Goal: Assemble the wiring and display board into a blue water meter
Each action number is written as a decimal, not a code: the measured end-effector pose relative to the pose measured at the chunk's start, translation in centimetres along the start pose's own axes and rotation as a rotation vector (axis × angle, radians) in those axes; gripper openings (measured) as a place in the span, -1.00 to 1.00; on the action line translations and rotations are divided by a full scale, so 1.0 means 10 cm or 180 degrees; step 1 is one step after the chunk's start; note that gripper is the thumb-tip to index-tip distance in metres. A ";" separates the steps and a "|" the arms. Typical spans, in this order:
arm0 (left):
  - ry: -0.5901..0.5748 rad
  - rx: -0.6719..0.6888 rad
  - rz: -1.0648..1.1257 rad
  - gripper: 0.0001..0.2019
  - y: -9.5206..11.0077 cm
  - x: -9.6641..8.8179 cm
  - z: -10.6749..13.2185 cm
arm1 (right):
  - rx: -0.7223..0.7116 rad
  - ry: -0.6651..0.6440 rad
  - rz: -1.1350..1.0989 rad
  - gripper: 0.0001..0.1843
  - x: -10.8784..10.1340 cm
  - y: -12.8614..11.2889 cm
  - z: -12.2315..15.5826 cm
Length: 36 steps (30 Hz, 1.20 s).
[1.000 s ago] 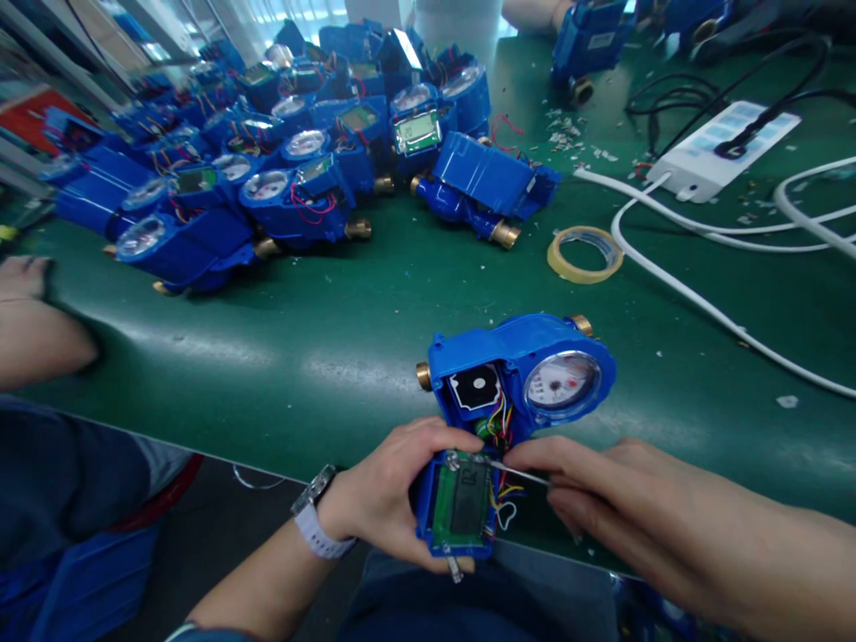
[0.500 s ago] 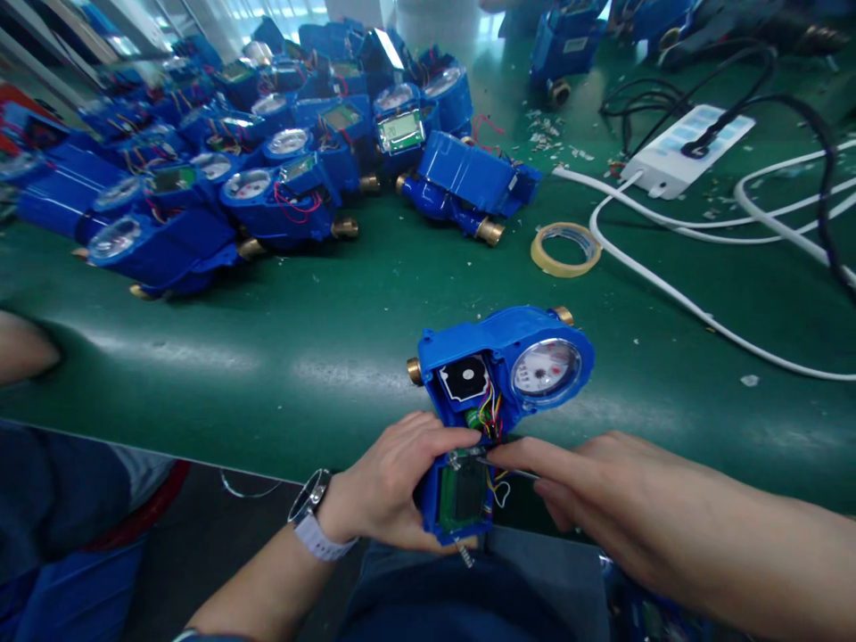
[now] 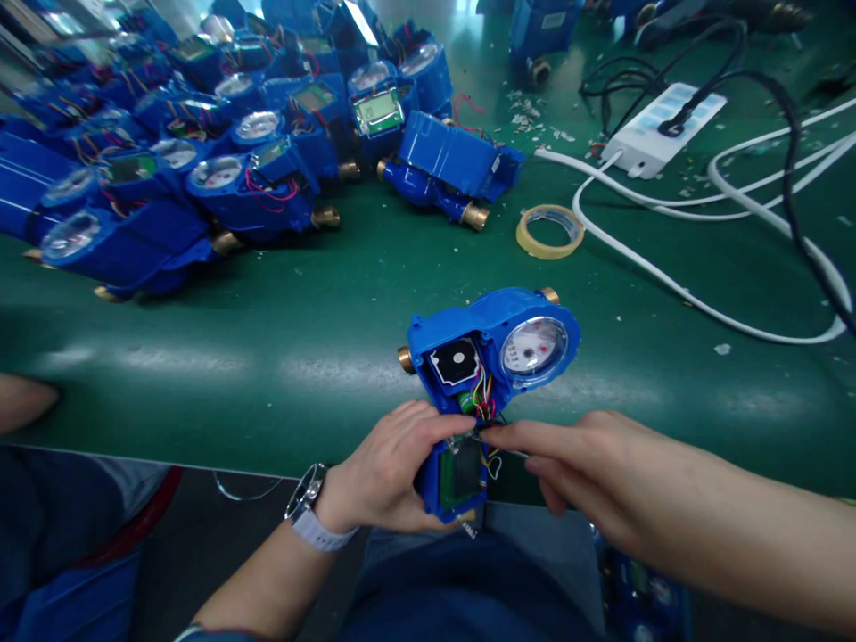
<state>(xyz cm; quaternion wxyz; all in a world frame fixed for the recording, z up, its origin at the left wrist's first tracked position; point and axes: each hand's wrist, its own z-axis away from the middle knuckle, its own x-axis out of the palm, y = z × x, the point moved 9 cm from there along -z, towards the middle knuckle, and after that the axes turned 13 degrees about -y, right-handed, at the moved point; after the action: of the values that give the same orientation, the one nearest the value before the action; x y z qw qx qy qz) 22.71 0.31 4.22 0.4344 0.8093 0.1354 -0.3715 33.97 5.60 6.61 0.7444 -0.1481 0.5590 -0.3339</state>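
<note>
A blue water meter (image 3: pixel 455 314) with a round dial (image 3: pixel 533 349) and brass pipe ends lies near the table's front edge. Its box is uncovered, showing a black part and coloured wires (image 3: pixel 482 392). My left hand (image 3: pixel 394 468) grips the blue display cover (image 3: pixel 460 477), thumb pressed at its upper end. That cover holds a green-edged screen and hangs over the edge, joined by wires. At the same upper end, my right hand (image 3: pixel 575 455) is closed on a thin metal tool (image 3: pixel 514 453), mostly hidden by the fingers; its kind is unclear.
Several blue water meters (image 3: pixel 260 192) crowd the table's left and back. A tape roll (image 3: pixel 549 232) lies beyond the meter; a white power strip (image 3: pixel 663 129) with looping cables stands back right. Another person's arm (image 3: pixel 25 401) rests at the left edge. More meters sit below, right of my lap.
The view has shifted slightly, so everything on the table sits a little higher and further left. Both hands stay at the display cover's upper end, with the right fingertips moved only slightly.
</note>
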 end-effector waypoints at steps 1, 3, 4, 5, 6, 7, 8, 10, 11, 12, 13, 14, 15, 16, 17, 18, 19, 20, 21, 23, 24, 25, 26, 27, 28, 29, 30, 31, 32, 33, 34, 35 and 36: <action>0.0004 0.0009 -0.0016 -0.31 0.01 0.00 0.00 | -0.0001 0.0044 -0.0093 -0.49 -0.02 -0.01 -0.01; 0.0007 0.0014 -0.0039 -0.33 0.02 0.00 -0.01 | 0.0038 0.0148 -0.0269 -0.49 -0.08 -0.02 -0.04; 0.0010 0.0010 -0.0056 -0.34 0.02 -0.01 -0.01 | 0.0045 0.0198 -0.0378 -0.50 -0.10 -0.03 -0.05; 0.0010 0.0007 -0.0074 -0.35 0.03 -0.01 -0.01 | 0.0066 0.0241 -0.0512 -0.51 -0.12 -0.03 -0.07; 0.0008 0.0007 -0.0090 -0.36 0.04 -0.01 -0.02 | 0.0098 0.0248 -0.0657 -0.52 -0.12 -0.02 -0.08; 0.0005 0.0010 -0.0100 -0.36 0.04 0.00 -0.02 | 0.0151 0.0238 -0.0787 -0.54 -0.11 -0.01 -0.10; 0.0005 0.0014 -0.0105 -0.37 0.05 0.00 -0.02 | 0.0187 0.0201 -0.0903 -0.54 -0.09 0.00 -0.11; -0.0004 0.0015 -0.0097 -0.37 0.05 0.00 -0.01 | 0.0243 0.0146 -0.1056 -0.54 -0.06 0.02 -0.12; -0.0009 0.0009 -0.0082 -0.36 0.05 0.00 -0.01 | 0.0258 0.0115 -0.1103 -0.54 -0.04 0.03 -0.13; -0.0013 0.0003 -0.0062 -0.36 0.05 0.00 0.00 | 0.0260 0.0084 -0.1144 -0.53 -0.02 0.03 -0.13; -0.0015 -0.0002 -0.0038 -0.35 0.05 0.01 0.00 | 0.0281 0.0052 -0.1179 -0.52 0.00 0.04 -0.13; -0.0014 -0.0009 -0.0015 -0.34 0.04 0.01 0.01 | 0.0304 0.0019 -0.1218 -0.51 0.02 0.05 -0.13; -0.0012 -0.0018 0.0006 -0.33 0.04 0.01 0.01 | 0.0334 -0.0005 -0.1263 -0.51 0.03 0.06 -0.13; -0.0004 -0.0021 0.0019 -0.32 0.04 0.01 0.02 | 0.0355 -0.0017 -0.1320 -0.51 0.05 0.06 -0.13; 0.0002 -0.0020 0.0023 -0.31 0.04 0.02 0.02 | 0.0380 -0.0005 -0.1384 -0.51 0.06 0.07 -0.14; 0.0002 -0.0021 0.0014 -0.31 0.04 0.02 0.02 | 0.0398 0.0014 -0.1448 -0.51 0.07 0.08 -0.14; 0.0000 -0.0021 -0.0004 -0.31 0.04 0.03 0.03 | 0.0405 0.0038 -0.1504 -0.51 0.07 0.08 -0.14; -0.0009 -0.0019 -0.0026 -0.32 0.04 0.03 0.03 | 0.0401 0.0065 -0.1548 -0.51 0.07 0.08 -0.14; -0.0024 -0.0022 -0.0047 -0.32 0.04 0.03 0.03 | 0.0395 0.0095 -0.1579 -0.51 0.07 0.09 -0.14; -0.0063 -0.0035 -0.0079 -0.34 0.04 0.04 0.03 | 0.0359 0.0134 -0.1613 -0.51 0.07 0.08 -0.14; -0.0073 -0.0030 -0.0088 -0.35 0.05 0.04 0.03 | 0.0338 0.0148 -0.1622 -0.51 0.08 0.08 -0.14; -0.0084 -0.0025 -0.0095 -0.35 0.05 0.04 0.03 | 0.0326 0.0159 -0.1619 -0.51 0.08 0.08 -0.14; -0.0096 -0.0025 -0.0103 -0.35 0.06 0.04 0.03 | 0.0322 0.0163 -0.1595 -0.52 0.08 0.08 -0.15; -0.0109 -0.0027 -0.0115 -0.36 0.06 0.04 0.03 | 0.0325 0.0164 -0.1538 -0.53 0.09 0.08 -0.15; -0.0123 -0.0027 -0.0127 -0.36 0.07 0.05 0.03 | 0.0334 0.0166 -0.1446 -0.54 0.09 0.08 -0.15; -0.0137 -0.0028 -0.0135 -0.36 0.07 0.05 0.03 | 0.0338 0.0168 -0.1327 -0.55 0.09 0.08 -0.15; -0.0150 -0.0029 -0.0141 -0.36 0.08 0.06 0.03 | 0.0336 0.0158 -0.1201 -0.56 0.10 0.08 -0.15; -0.0154 -0.0019 -0.0149 -0.37 0.08 0.06 0.03 | 0.0327 0.0153 -0.1091 -0.57 0.11 0.08 -0.15; -0.0165 -0.0007 -0.0153 -0.37 0.09 0.07 0.04 | 0.0315 0.0160 -0.1013 -0.58 0.12 0.08 -0.14; -0.0181 0.0000 -0.0156 -0.38 0.09 0.09 0.04 | 0.0306 0.0170 -0.0971 -0.58 0.13 0.08 -0.14; -0.0198 -0.0002 -0.0160 -0.38 0.08 0.10 0.04 | 0.0307 0.0175 -0.0981 -0.59 0.14 0.08 -0.14; -0.0223 -0.0014 -0.0164 -0.38 0.08 0.11 0.04 | 0.0324 0.0170 -0.1052 -0.60 0.16 0.09 -0.14; -0.0242 -0.0031 -0.0164 -0.37 0.07 0.12 0.05 | 0.0346 0.0135 -0.1191 -0.60 0.18 0.10 -0.15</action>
<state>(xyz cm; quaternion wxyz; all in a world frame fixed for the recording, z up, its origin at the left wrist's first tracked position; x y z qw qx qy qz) 23.69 -0.60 3.63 0.4335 0.7887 0.1414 -0.4123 33.23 5.38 4.16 0.6644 -0.2019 0.5183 -0.4992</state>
